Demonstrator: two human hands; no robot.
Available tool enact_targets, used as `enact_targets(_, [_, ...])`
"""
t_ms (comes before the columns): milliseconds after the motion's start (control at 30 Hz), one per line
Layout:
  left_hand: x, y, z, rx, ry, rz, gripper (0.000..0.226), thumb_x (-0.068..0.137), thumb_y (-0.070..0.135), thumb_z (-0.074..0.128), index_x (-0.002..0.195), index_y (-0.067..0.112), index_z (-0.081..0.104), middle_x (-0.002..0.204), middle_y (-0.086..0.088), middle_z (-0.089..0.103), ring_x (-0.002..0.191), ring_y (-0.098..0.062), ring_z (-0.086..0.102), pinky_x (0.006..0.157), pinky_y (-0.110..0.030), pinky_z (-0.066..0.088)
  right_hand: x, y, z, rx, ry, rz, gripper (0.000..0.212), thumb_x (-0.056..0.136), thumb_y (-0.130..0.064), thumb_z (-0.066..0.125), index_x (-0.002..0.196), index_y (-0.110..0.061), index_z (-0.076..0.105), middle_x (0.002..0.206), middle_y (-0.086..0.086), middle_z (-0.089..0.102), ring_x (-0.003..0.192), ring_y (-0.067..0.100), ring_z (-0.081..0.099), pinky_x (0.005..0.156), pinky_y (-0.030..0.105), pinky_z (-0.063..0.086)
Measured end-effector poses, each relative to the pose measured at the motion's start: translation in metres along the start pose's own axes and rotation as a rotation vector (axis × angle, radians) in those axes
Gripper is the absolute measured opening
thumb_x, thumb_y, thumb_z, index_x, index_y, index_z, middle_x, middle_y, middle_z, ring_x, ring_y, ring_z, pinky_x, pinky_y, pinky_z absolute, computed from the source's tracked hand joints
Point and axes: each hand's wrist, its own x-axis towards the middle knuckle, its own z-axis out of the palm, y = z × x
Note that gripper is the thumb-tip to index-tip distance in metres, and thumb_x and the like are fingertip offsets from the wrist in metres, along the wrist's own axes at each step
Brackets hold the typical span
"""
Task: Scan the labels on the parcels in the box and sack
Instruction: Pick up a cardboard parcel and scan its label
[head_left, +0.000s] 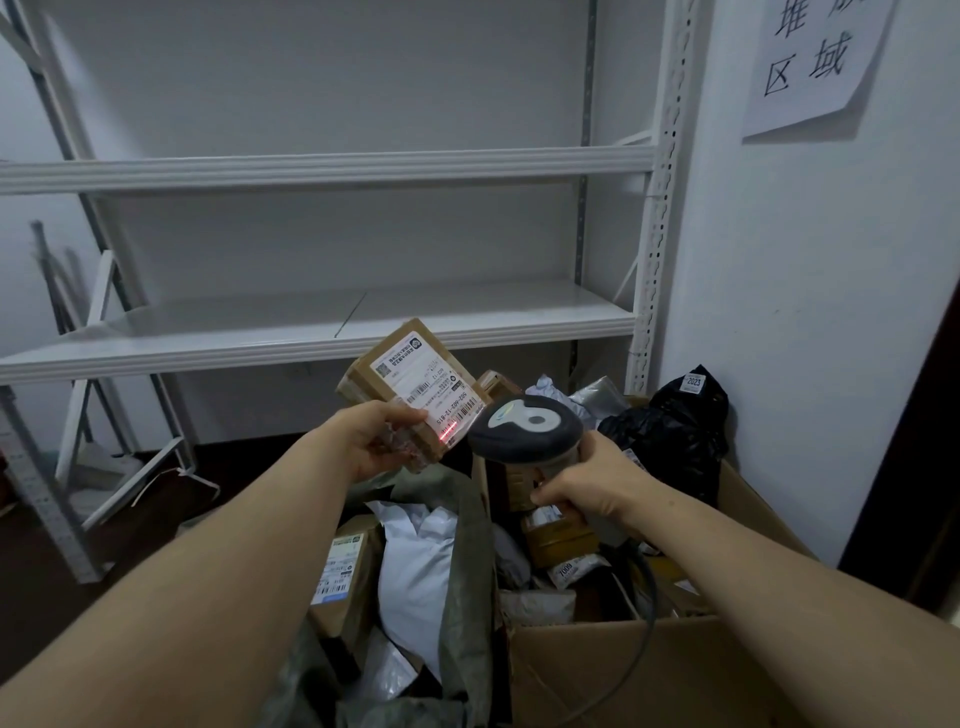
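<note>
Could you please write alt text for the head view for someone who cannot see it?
A person's left hand holds up a brown parcel while the right hand aims a barcode scanner, its red line on the label. Below sit a parcel-filled cardboard box and sack; white shelving stands behind.

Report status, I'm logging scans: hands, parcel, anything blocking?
Left hand grips brown parcel, label up. Right hand grips scanner, red line on label. Nothing between them.
</note>
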Motion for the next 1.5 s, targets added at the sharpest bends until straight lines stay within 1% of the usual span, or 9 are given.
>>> enact_targets(200, [0.001, 0.0, 0.004, -0.015, -0.015, -0.006, 0.034, 0.078, -0.003, 0.069, 0.109, 0.007, 0.058, 0.102, -0.014, 0.067, 0.087, -0.027, 0.066, 0.057, -0.036, 0.053, 0.0, 0.0, 0.0, 0.005, 0.018, 0.011, 0.019, 0.072, 0.011, 0.066, 0.091, 0.007, 0.063, 0.057, 0.007, 0.054, 0.046, 0.017, 0.048, 0.045, 0.027, 0.04])
enact_targets(400, [0.003, 0.0, 0.004, -0.002, -0.029, 0.003, 0.034, 0.078, -0.005, 0.068, 0.109, 0.006, 0.059, 0.101, -0.015, 0.067, 0.085, -0.027, 0.066, 0.056, -0.036, 0.054, -0.004, -0.003, -0.001, 0.014, 0.044, -0.018, 0.039, 0.074, 0.012, 0.065, 0.112, 0.019, 0.056, 0.094, 0.034, 0.061, 0.077, 0.038, 0.055, 0.068, 0.044, 0.05])
enact_targets(500, [0.002, -0.001, 0.003, -0.003, -0.027, -0.001, 0.034, 0.076, -0.006, 0.069, 0.106, 0.006, 0.059, 0.101, -0.015, 0.068, 0.085, -0.028, 0.067, 0.053, -0.036, 0.056, -0.008, -0.006, 0.001, 0.0, 0.043, -0.03, 0.038, 0.075, 0.011, 0.066, 0.112, 0.013, 0.059, 0.104, 0.032, 0.064, 0.086, 0.042, 0.06, 0.085, 0.052, 0.049])
enact_targets(567, [0.003, -0.002, 0.003, 0.001, -0.026, 0.001, 0.034, 0.075, -0.007, 0.07, 0.105, 0.005, 0.06, 0.1, -0.015, 0.069, 0.084, -0.028, 0.068, 0.054, -0.038, 0.056, -0.008, -0.007, 0.002, 0.034, 0.036, -0.047, 0.027, 0.076, 0.011, 0.066, 0.101, 0.003, 0.062, 0.094, 0.028, 0.065, 0.077, 0.041, 0.062, 0.071, 0.048, 0.054])
enact_targets(667, [0.002, -0.003, 0.003, 0.013, -0.023, 0.001, 0.032, 0.074, -0.007, 0.07, 0.101, 0.005, 0.06, 0.099, -0.015, 0.069, 0.084, -0.029, 0.068, 0.057, -0.039, 0.054, -0.004, -0.01, 0.004, 0.114, 0.018, -0.076, 0.021, 0.076, 0.011, 0.067, 0.083, -0.007, 0.057, 0.069, 0.016, 0.056, 0.052, 0.023, 0.049, 0.048, 0.031, 0.043])
enact_targets(1067, [-0.003, -0.003, 0.005, 0.032, 0.028, 0.01, 0.025, 0.075, -0.008, 0.071, 0.092, 0.006, 0.059, 0.091, -0.015, 0.066, 0.078, -0.027, 0.066, 0.054, -0.036, 0.052, -0.005, -0.016, 0.007, 0.117, 0.015, -0.102, 0.027, 0.076, 0.011, 0.066, 0.074, -0.012, 0.052, 0.077, 0.022, 0.053, 0.055, 0.026, 0.046, 0.048, 0.032, 0.04])
enact_targets(1233, [-0.003, -0.003, 0.005, 0.041, 0.024, 0.019, 0.026, 0.074, -0.007, 0.071, 0.093, 0.007, 0.059, 0.093, -0.015, 0.066, 0.08, -0.027, 0.065, 0.056, -0.037, 0.052, -0.008, -0.017, 0.006, 0.079, 0.039, -0.1, 0.015, 0.077, 0.011, 0.065, 0.087, 0.002, 0.058, 0.091, 0.036, 0.053, 0.075, 0.044, 0.052, 0.07, 0.045, 0.048])
enact_targets(1367, [0.0, -0.003, 0.001, 0.045, 0.028, 0.013, 0.033, 0.07, -0.006, 0.074, 0.098, 0.007, 0.06, 0.096, -0.014, 0.067, 0.084, -0.028, 0.066, 0.06, -0.038, 0.054, -0.002, -0.014, 0.008, 0.087, 0.014, -0.085, 0.036, 0.075, 0.009, 0.066, 0.108, 0.017, 0.055, 0.081, 0.025, 0.054, 0.068, 0.033, 0.047, 0.055, 0.036, 0.042])
enact_targets(1500, [0.0, -0.002, 0.0, 0.057, 0.033, 0.016, 0.033, 0.071, -0.005, 0.074, 0.099, 0.007, 0.06, 0.095, -0.014, 0.067, 0.086, -0.029, 0.066, 0.059, -0.038, 0.054, 0.002, -0.014, 0.01, 0.094, 0.007, -0.085, 0.021, 0.074, 0.008, 0.067, 0.094, 0.012, 0.059, 0.077, 0.024, 0.054, 0.06, 0.03, 0.047, 0.051, 0.034, 0.041])
